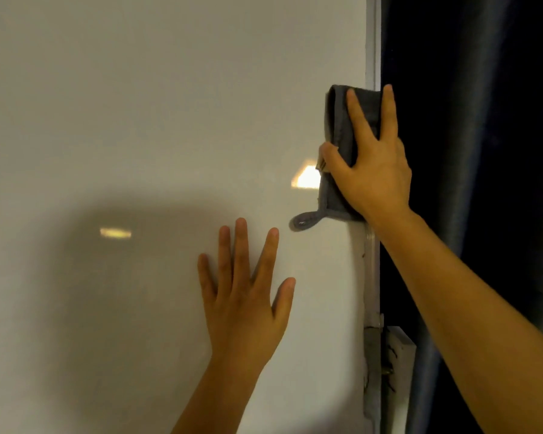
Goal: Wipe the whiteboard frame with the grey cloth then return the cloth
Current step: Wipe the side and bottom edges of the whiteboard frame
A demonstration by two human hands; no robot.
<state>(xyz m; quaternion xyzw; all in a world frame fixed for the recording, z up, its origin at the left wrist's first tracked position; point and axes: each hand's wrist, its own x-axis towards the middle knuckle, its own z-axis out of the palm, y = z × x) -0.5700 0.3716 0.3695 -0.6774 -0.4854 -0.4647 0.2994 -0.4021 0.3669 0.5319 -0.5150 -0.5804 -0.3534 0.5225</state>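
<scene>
The whiteboard (138, 104) fills most of the view, with its grey metal frame (372, 42) running vertically along its right edge. A folded grey cloth (339, 126) with a small hanging loop at its bottom lies against that right frame edge. My right hand (373, 170) presses the cloth onto the frame, thumb on the board side and fingers spread over the cloth and the frame's outer side. My left hand (245, 296) lies flat on the board surface with its fingers apart, below and left of the cloth, holding nothing.
A dark blue curtain (470, 136) hangs right beside the frame. A white bracket or block (400, 358) sticks out at the lower right of the frame. My shadow and light reflections lie on the board.
</scene>
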